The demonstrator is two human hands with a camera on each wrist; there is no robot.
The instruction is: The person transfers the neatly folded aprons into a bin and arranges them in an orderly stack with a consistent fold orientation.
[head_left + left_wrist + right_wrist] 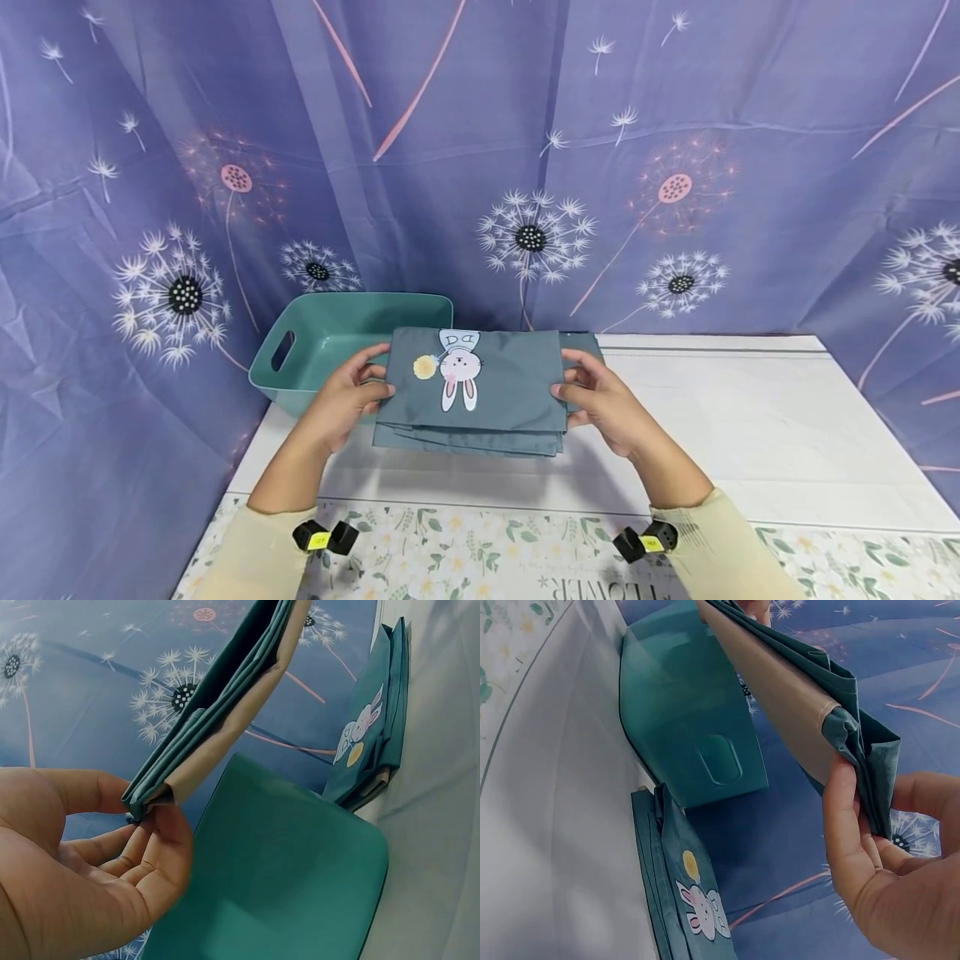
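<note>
Between both hands is a folded teal cloth (510,383) with a rabbit and a yellow flower printed on its upper face. My left hand (348,396) pinches its left end, thumb on top and fingers beneath. At the opposite end my right hand (600,396) grips it the same way. Stacked layers and a tan underside show in the left wrist view. A second folded teal cloth (694,892) with a similar rabbit print lies on the white table surface, mostly hidden behind the held one in the head view.
A green plastic basket (273,379) with a handle slot stands at the back left, just beyond my left hand. The white table surface (720,417) stretches to the right. Behind hangs a purple dandelion curtain (465,200); a floral cloth (450,542) covers the front edge.
</note>
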